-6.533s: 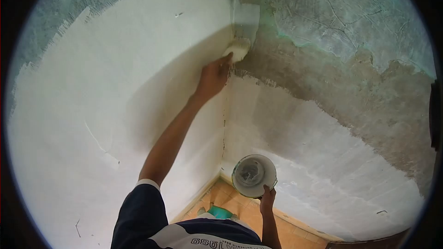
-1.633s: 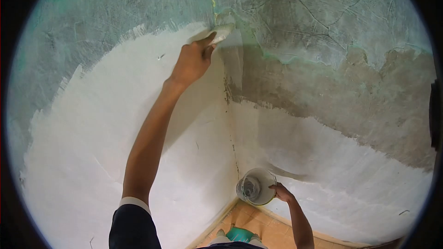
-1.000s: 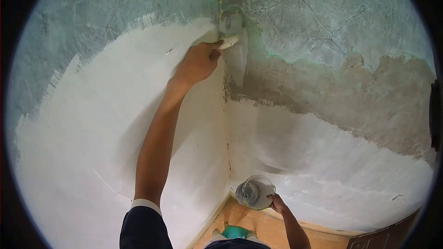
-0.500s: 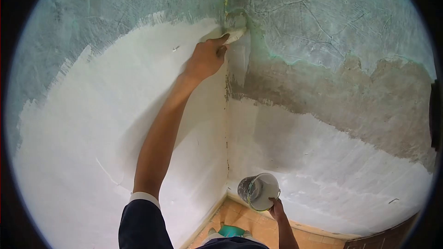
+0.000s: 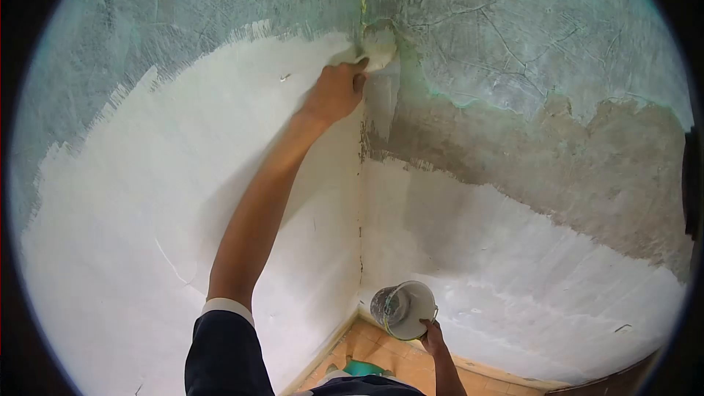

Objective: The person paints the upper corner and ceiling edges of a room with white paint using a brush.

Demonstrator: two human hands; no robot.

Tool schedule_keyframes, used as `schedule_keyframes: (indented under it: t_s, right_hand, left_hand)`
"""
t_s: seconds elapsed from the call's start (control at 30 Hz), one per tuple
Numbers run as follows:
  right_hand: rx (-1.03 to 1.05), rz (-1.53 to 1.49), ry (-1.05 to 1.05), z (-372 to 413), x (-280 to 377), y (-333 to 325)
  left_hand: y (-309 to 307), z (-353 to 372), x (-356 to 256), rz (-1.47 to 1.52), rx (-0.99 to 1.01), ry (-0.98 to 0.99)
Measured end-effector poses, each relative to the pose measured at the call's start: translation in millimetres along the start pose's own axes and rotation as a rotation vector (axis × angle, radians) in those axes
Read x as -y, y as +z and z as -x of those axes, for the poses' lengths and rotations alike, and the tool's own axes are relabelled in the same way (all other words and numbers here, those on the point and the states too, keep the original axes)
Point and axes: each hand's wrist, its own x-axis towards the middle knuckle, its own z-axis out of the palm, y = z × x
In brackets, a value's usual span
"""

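My left hand [image 5: 337, 92], at the end of my raised arm, is closed on a pale brush [image 5: 380, 53]. The brush's bristles touch the right-hand wall beside the wall corner. Lower down, my right hand [image 5: 433, 336] grips the rim of a stained bucket [image 5: 411, 308]. The bucket is tilted, and whitish material shows inside it. White coating covers much of the left wall [image 5: 169, 198]. On the right wall [image 5: 579, 154], a grey-brown band lies between greenish plaster above and white coating below.
The two walls meet at a vertical corner [image 5: 361, 205] with chipped, stained patches. Orange floor tiles [image 5: 400, 361] show at the bottom, near a green object [image 5: 363, 368] by my feet. A dark object [image 5: 690, 183] stands at the right edge.
The brush has turned, so its bristles show broader against the right wall. The bucket in my right hand has shifted slightly left and down in view.
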Motion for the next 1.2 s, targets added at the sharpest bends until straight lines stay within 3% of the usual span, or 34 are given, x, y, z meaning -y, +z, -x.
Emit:
schedule_keyframes:
  t_s: [0.07, 0.13, 0.23, 0.4, 0.5, 0.6, 0.93, 1.0, 1.1, 1.2]
  right_hand:
    - [0.011, 0.016, 0.003, -0.8, 2.1, -1.7]
    - [0.015, 0.039, -0.002, 0.8, 5.8, -0.9]
    - [0.010, 0.070, -0.004, 0.2, 9.1, 1.4]
    - [0.009, 0.094, 0.006, -6.3, 12.2, 1.5]
    - [0.028, 0.120, 0.000, -12.4, 10.1, -1.3]
    - [0.037, 0.101, 0.010, -18.4, 7.1, -5.6]
    - [0.013, 0.113, 0.031, -17.9, 6.7, -4.0]
    - [0.026, 0.125, 0.038, -17.9, 6.2, -3.4]
    - [0.082, 0.126, 0.032, -16.9, 9.8, -6.0]
    - [0.045, 0.171, 0.038, -23.0, 9.8, -8.5]
  left_hand:
    - [-1.3, 4.5, 8.1, 0.022, -0.011, 0.012]
    - [-18.2, 1.9, 6.4, -0.091, 0.194, -0.120]
    - [-32.4, -23.5, 10.8, -0.163, 0.212, -0.008]
    - [-49.6, -56.8, -4.6, -0.168, 0.106, 0.066]
    - [-54.9, -55.5, -4.2, -0.097, 0.035, -0.026]
    - [-52.1, -46.6, -3.0, -0.060, -0.040, 0.002]
    - [-15.2, -18.8, 5.0, 0.018, -0.024, -0.012]
    - [-25.6, -16.6, -0.4, -0.083, 0.189, -0.182]
    - [-47.5, -25.2, -1.8, 0.006, 0.190, -0.184]
    - [-62.8, -47.4, -9.3, -0.028, 0.038, -0.133]
